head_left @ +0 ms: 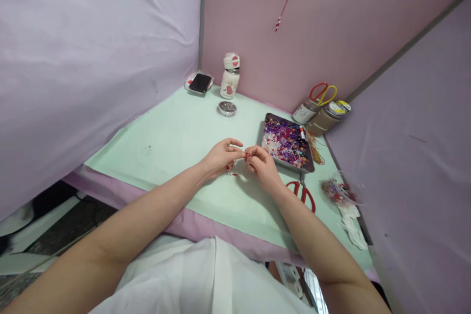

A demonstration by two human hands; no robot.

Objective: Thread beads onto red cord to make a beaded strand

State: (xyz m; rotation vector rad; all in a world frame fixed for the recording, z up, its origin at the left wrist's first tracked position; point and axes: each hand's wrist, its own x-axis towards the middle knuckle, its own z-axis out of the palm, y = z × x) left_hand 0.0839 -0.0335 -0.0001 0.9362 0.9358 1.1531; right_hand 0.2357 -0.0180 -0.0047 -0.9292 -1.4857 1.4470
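Observation:
Over the middle of the pale green tabletop (176,132), my left hand (222,158) and my right hand (263,166) meet at the fingertips. Both are closed in a pinch on a thin red cord (248,155) between them. Part of the red and white strand (231,171) dangles below my left hand towards the table. Fine detail at the fingertips is too small to make out. Just beyond my right hand lies a dark tray (311,167) of purple, red and clear beads (283,140). Red-handled scissors (307,198) lie beside my right wrist, partly covered by the forearm.
At the back stand a white bottle (230,81), a round tin (227,108) and a phone (200,83) on a packet. Two jars (327,117) are at the right, one holding scissors (324,93). A clear bag (340,191) and white tissue (353,228) lie near the right edge.

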